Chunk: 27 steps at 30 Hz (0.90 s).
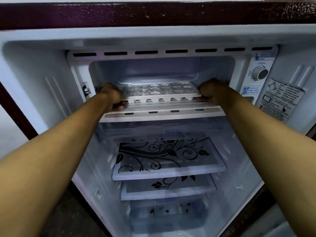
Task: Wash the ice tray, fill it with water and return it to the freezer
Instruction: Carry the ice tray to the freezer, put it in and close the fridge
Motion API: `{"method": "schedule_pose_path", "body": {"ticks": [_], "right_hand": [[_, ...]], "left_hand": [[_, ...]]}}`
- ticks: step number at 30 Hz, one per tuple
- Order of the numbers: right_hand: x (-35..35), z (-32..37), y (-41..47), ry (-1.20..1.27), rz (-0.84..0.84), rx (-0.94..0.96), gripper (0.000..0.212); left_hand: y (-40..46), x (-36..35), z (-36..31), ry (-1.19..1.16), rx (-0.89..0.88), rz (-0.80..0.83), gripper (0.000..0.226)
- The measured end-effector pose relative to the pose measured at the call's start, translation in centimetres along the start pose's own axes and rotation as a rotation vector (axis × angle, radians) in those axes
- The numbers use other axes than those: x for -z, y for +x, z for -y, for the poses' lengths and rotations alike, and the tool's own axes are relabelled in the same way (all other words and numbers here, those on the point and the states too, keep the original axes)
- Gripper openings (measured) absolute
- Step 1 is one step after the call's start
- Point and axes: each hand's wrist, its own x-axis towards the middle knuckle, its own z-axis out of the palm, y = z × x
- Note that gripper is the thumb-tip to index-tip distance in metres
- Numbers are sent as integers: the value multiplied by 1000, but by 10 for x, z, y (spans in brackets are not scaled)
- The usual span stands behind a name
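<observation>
Fridge open, freezer compartment (162,69) up top. Ice tray (161,91) at its front edge, level. Left hand (112,95) and right hand (211,93) each clenched on a short end. Likely stiff, light plastic; sloshes if filled, so keep flat.

one ice tray (161,90), two glass shelves (168,159).

Maroon fridge (153,12), floral glass shelves (169,159)

Two floral glass shelves (169,159), thermostat dial (259,73), printed stickers (280,98)
</observation>
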Motion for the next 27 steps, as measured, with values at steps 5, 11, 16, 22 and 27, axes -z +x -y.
{"method": "schedule_pose_path", "body": {"ticks": [5, 11, 16, 22, 27], "right_hand": [[1, -4, -34, -250, -153, 153, 36], [11, -18, -116, -280, -145, 377, 50], [25, -37, -204, -316, -62, 428, 61], [65, -50, -325, -480, -50, 451, 54], [118, -70, -427, -530, -97, 402, 47]], "left_hand": [[-15, 3, 13, 61, -155, -85, 19], [-83, 10, 17, 278, -359, -154, 43], [-163, 19, 17, 374, -421, -104, 56], [-265, 33, 11, 438, -523, -28, 53], [-354, 22, 2, 531, -588, 85, 54]]}}
